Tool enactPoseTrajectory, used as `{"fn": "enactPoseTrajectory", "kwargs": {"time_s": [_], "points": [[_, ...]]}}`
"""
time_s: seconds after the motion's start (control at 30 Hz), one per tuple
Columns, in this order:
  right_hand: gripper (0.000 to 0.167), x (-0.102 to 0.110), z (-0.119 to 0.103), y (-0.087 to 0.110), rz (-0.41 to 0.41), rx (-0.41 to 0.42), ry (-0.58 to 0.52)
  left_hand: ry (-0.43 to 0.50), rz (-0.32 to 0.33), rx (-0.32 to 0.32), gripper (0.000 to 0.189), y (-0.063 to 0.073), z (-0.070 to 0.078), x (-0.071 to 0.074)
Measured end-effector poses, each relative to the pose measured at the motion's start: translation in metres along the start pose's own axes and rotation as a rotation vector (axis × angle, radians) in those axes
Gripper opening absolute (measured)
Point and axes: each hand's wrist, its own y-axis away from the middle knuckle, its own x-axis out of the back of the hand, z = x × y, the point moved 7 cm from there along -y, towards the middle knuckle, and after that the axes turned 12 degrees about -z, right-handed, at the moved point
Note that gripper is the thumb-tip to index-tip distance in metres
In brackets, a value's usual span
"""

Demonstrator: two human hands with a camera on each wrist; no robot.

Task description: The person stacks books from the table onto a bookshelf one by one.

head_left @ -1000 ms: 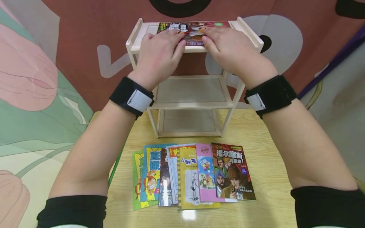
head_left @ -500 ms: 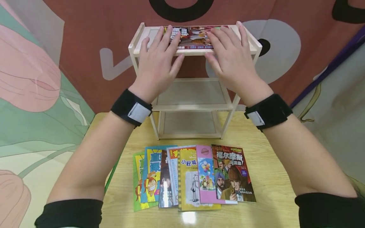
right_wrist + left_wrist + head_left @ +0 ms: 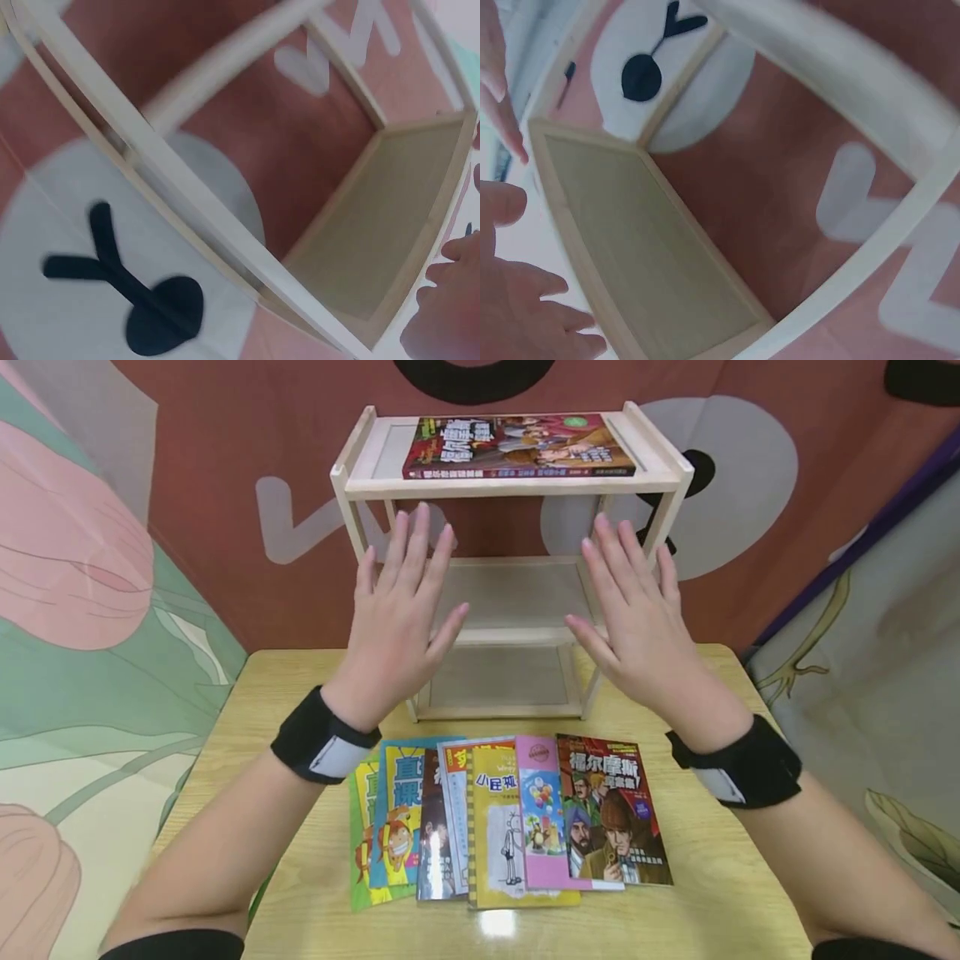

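A book [image 3: 517,447] with a dark red illustrated cover lies flat on the top tier of a pale wooden shelf [image 3: 510,487], its spine toward me. My left hand [image 3: 397,610] hovers in front of the shelf on the left, fingers straight and spread, holding nothing. On the other side my right hand [image 3: 637,618] is raised the same way, palm down and apart from the book. Each wrist view catches part of a hand at its edge, with the shelf's middle tier [image 3: 645,240] beside it. Below, several overlapping books [image 3: 495,827] lie face up on the table.
The wooden table [image 3: 720,860] carries the shelf and the row of books, the rightmost being a detective comic [image 3: 615,810]. The shelf's lower tier [image 3: 495,681] sits near table height. A printed cloth backdrop [image 3: 247,460] hangs behind and at both sides.
Both hands have come off the book on the top tier and drawn back and down toward me, spreading apart. The book stays on the shelf, now fully visible.
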Motion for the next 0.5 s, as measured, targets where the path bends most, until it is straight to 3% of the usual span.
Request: {"fn": "enactPoseTrajectory", "kwargs": {"time_s": [0.2,0.5], "points": [[0.075,-0.062,-0.01,0.056,-0.164,0.007,-0.043,0.081,-0.077,-0.042,0.075,0.045,0.013,-0.046],[0.088,-0.145,-0.02,0.128,-0.378,-0.056,-0.169,0.265,-0.288,-0.036,0.074,0.101,0.043,-0.116]]}}
